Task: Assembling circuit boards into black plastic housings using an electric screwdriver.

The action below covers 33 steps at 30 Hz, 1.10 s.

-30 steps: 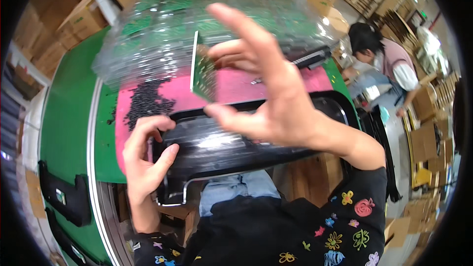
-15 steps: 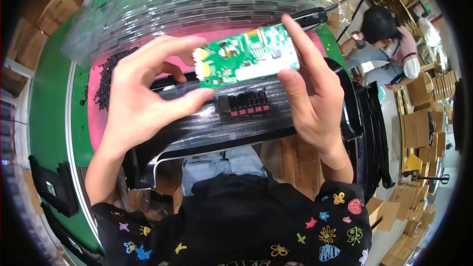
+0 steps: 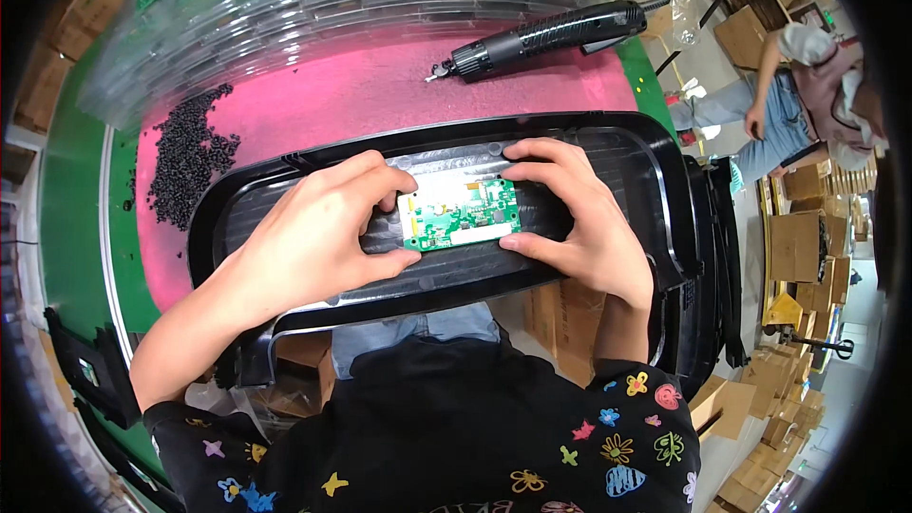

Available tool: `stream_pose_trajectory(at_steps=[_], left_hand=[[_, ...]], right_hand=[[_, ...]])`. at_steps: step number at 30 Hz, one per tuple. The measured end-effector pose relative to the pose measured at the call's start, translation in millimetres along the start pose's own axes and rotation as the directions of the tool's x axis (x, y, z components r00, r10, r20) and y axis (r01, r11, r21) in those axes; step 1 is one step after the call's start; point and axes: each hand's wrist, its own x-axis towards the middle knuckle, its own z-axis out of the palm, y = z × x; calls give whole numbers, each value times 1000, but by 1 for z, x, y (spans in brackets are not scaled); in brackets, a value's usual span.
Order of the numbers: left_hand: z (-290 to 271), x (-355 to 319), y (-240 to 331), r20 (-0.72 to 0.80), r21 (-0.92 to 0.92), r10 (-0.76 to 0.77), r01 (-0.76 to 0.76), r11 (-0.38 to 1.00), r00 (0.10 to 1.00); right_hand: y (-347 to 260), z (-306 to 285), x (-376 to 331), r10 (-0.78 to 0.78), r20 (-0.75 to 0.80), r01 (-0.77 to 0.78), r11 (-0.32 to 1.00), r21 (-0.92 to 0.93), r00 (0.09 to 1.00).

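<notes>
Both hands on it now! The left hand [image 3: 304, 228] has fingers parted to the board's width, pinching one end; the right hand [image 3: 603, 237] spans the other likewise. Between them, the rectangular green circuit board [image 3: 461, 216] sits at the middle of the long glossy black plastic shell [image 3: 622, 171]. Placing looks nearly done, though full seating can't be told. Fastening seems left: no screws show in its corners, and the black cylindrical electric screwdriver [image 3: 560, 38] lies unheld.
</notes>
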Motion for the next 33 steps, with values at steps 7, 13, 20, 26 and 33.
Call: stream_pose_trajectory(at_steps=[7,13,20,26,33], left_hand=[[3,5,0,-27,33,15,-14,999,1000],[4,5,1,-15,50,4,-3,999,1000],[2,2,-1,-5,88,14,-14,996,1000],[1,-2,-3,-9,125,65,-64,990,998],[-8,-6,-8,-20,155,36,-32,987,999]], right_hand=[[1,-1,3,5,-11,-5,999,-46,1000],[-1,1,2,47,-28,-48,998,-33,998],[-3,2,3,48,-15,-49,998,-44,999],[-8,1,3,46,2,-46,995,-84,999],[-46,-37,4,154,-401,-302,892,-337,903]])
